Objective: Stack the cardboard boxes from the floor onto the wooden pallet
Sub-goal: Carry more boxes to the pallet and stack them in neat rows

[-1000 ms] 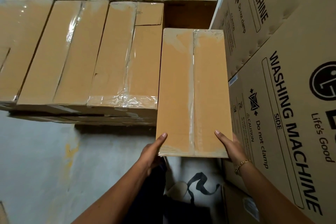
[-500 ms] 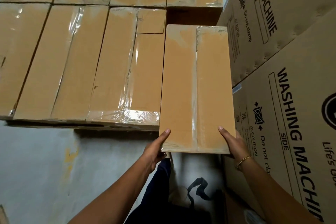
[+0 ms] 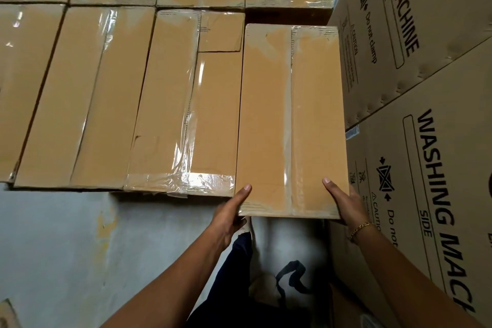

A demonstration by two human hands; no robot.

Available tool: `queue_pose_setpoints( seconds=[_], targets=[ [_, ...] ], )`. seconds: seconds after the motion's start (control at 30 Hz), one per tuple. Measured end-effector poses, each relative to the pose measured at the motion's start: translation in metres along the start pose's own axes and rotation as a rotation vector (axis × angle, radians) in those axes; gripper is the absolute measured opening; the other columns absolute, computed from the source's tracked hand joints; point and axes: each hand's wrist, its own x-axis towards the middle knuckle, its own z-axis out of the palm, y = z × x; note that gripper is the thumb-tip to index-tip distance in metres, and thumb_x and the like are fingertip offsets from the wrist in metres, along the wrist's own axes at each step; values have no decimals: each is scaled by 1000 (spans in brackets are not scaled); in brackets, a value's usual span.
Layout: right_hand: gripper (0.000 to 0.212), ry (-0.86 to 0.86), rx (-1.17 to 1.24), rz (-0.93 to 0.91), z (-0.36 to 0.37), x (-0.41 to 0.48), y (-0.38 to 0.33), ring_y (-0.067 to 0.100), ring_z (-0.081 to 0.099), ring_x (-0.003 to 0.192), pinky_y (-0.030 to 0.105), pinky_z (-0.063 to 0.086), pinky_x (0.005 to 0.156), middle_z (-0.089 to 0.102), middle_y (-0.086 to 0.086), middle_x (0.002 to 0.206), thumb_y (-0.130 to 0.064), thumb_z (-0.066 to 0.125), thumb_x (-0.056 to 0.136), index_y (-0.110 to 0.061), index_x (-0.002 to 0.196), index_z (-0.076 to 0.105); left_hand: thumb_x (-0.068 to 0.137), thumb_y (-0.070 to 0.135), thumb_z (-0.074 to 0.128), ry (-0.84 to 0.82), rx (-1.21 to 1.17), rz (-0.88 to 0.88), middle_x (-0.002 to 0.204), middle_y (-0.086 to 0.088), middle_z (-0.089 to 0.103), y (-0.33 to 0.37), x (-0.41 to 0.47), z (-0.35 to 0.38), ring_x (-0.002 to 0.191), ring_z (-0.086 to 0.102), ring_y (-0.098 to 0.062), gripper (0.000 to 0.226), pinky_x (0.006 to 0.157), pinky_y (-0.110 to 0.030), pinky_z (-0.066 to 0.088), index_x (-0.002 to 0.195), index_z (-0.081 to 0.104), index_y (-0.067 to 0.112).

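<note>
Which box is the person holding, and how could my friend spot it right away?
Find the big washing machine cartons on the right; the box is right beside them, at the right end of the front row of brown boxes. It alone has a left hand and right hand gripping its near corners, and it sticks out past its neighbours' front edge.

Floor [image 3: 66, 248]: grey concrete, smooth and mottled, with a yellowish patch [image 3: 106, 224] left of centre. Right side: two large printed cartons, the near carton [image 3: 426, 194] and the far carton [image 3: 399, 21], meeting along a slanted seam (both marked "WASHING MACHINE", "SIDE" and "Do not clamp"). A small pale label [image 3: 352, 133] sits at that seam. Lighting: dim and diffuse.
</note>
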Motion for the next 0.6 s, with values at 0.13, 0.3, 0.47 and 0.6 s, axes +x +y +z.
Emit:
queue_pose_setpoints(
  seconds=[0.13,0.3,0.47,0.6],
  targets=[
    [132,1,-35,26,-1,8,3,32,56,129,57,47,109,57,4,145,-98,71,40,-24,148,50,48,85,82,117,217,44,147,-7,57,-6,-12,-9,123,61,-26,140,96,-38,56,158,37,13],
    [84,-2,-129,-92,-1,-13,-10,27,60,115,39,48,98,64,3,126,-71,78,72,-23,137,54,66,102,47,410,1289,419,95,13,74,-4,-34,-35,97,69,-13,90,76,-31,53,116,70,32],
    [100,-39,-270,-232,-7,-19,-4,23,57,118,42,48,103,58,3,142,-57,78,81,-24,160,26,74,85,65,497,1501,1036,99,7,60,7,-21,-51,95,57,-21,66,74,-35,43,101,64,25],
    [143,-132,-364,-213,-20,-19,10,29,54,131,55,47,109,50,3,151,-83,81,49,-32,162,11,67,100,51,397,1615,939,170,-7,19,23,-8,-53,157,17,-28,130,123,-48,21,162,25,14]
  ],
)
